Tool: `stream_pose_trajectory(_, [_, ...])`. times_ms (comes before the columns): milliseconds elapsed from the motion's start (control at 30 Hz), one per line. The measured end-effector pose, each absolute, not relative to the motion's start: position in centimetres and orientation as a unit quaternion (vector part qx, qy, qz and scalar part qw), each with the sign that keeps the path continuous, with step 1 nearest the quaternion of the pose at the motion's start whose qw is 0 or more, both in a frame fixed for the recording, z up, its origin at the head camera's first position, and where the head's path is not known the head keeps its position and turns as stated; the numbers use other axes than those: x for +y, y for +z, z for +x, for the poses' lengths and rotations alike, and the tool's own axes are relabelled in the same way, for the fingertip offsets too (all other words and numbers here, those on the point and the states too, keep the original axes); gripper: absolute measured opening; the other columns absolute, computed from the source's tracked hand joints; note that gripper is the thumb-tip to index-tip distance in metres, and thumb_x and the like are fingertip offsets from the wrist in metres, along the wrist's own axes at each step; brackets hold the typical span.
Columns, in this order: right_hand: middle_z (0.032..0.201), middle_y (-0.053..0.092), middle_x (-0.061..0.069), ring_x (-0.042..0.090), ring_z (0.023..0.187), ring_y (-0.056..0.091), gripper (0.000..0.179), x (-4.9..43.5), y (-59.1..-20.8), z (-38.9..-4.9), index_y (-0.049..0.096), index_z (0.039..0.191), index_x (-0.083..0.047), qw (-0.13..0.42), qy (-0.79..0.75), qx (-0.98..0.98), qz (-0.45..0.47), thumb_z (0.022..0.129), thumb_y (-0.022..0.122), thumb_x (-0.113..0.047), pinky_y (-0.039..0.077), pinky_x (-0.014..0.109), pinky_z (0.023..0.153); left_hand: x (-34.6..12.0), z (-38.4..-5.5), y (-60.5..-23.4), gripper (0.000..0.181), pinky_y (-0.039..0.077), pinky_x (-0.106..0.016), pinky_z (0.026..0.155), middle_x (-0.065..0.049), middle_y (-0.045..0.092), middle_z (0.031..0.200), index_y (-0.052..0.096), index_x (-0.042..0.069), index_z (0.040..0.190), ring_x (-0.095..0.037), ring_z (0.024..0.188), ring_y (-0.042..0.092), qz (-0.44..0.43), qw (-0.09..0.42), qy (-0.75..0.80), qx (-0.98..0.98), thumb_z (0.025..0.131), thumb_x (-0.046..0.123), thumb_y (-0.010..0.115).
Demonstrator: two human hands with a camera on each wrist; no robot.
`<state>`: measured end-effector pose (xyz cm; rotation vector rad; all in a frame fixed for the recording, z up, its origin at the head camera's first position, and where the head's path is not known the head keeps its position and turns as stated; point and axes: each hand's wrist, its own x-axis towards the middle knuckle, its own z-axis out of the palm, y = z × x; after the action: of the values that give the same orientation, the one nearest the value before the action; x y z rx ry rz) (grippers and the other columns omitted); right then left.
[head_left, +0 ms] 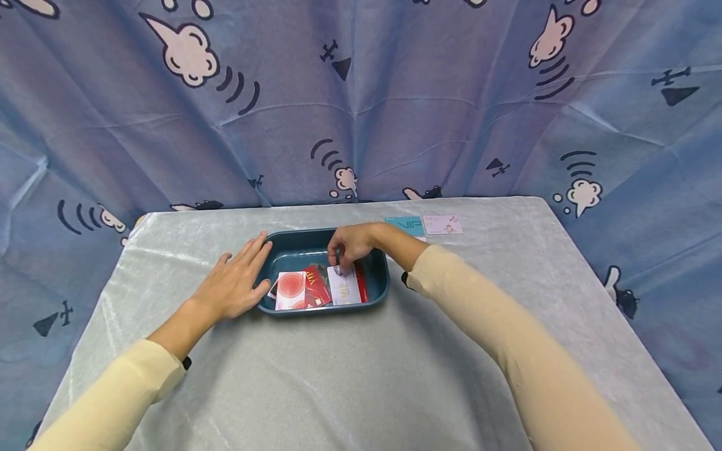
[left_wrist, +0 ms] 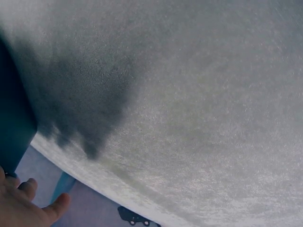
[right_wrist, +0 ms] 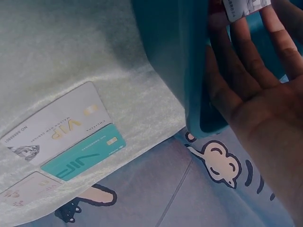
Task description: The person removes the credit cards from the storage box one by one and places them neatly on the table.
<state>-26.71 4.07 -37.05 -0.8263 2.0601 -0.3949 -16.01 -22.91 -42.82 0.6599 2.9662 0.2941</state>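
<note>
A blue-green tray [head_left: 299, 254] lies before me with several cards in it. My left hand [head_left: 232, 285] rests at its left rim with fingers straight. My right hand [head_left: 354, 243] reaches in over the far right side and pinches the top edge of a white card [head_left: 344, 289] with gold lettering. The right wrist view shows that white card [right_wrist: 244, 8] at the fingertips. Beneath it, a red card [head_left: 361, 285] shows at its right. To the left are a red VIP card [head_left: 317, 289] and a white card with a red circle [head_left: 291, 286].
On the table [head_left: 316, 382] behind the right forearm lie a teal VIP card [head_left: 407, 225] and a pale pink card [head_left: 442, 225]. A white VIP card [right_wrist: 61, 125] lies beside them in the right wrist view. A patterned blue curtain [head_left: 395, 144] hangs behind the table.
</note>
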Motion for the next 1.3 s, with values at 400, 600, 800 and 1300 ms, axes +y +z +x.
stream_pose_trajectory(400, [0.095, 0.065, 0.006, 0.015, 0.086, 0.056, 0.024, 4.3, -36.9, -26.9, 0.072, 0.111, -0.001, 0.426, -0.182, 0.818, -0.342, 0.086, 0.073, -0.002, 0.048, 0.025, 0.079, -22.9, -16.0, -42.7, 0.074, 0.026, -0.069, 0.107, -0.016, 0.011, 0.166, 0.024, -0.001, 0.156, -0.038, 0.148, 0.022, 0.218, 0.037, 0.101, 0.970, 0.097, 0.032, 0.052])
stream_pose_trajectory(600, [0.085, 0.063, 0.005, 0.012, 0.077, 0.054, 0.023, 4.4, -36.8, -26.8, 0.072, 0.108, 0.002, 0.417, -0.191, 0.815, -0.353, 0.085, 0.071, 0.004, 0.046, 0.022, 0.070, -22.9, -16.0, -42.7, 0.074, 0.026, -0.069, 0.107, -0.016, 0.011, 0.166, 0.023, -0.001, 0.156, -0.038, 0.148, 0.023, 0.217, 0.037, 0.098, 0.970, 0.097, 0.032, 0.052])
stream_pose_trajectory(800, [0.083, 0.061, 0.006, 0.013, 0.076, 0.054, 0.021, 4.4, -36.7, -26.5, 0.071, 0.104, 0.001, 0.402, -0.189, 0.820, -0.362, 0.085, 0.067, 0.008, 0.044, 0.021, 0.065, -22.9, -16.0, -42.7, 0.074, 0.026, -0.069, 0.106, -0.016, 0.011, 0.166, 0.023, -0.001, 0.156, -0.039, 0.148, 0.023, 0.217, 0.038, 0.098, 0.970, 0.097, 0.032, 0.052])
stream_pose_trajectory(1300, [0.085, 0.062, 0.009, 0.014, 0.078, 0.055, 0.032, 6.0, -35.8, -25.4, 0.070, 0.113, 0.000, 0.360, -0.186, 0.811, -0.421, 0.086, 0.057, 0.013, 0.046, 0.022, 0.066, -22.8, -16.0, -42.7, 0.074, 0.026, -0.070, 0.107, -0.016, 0.011, 0.166, 0.023, -0.001, 0.156, -0.039, 0.148, 0.023, 0.215, 0.041, 0.096, 0.971, 0.097, 0.032, 0.052])
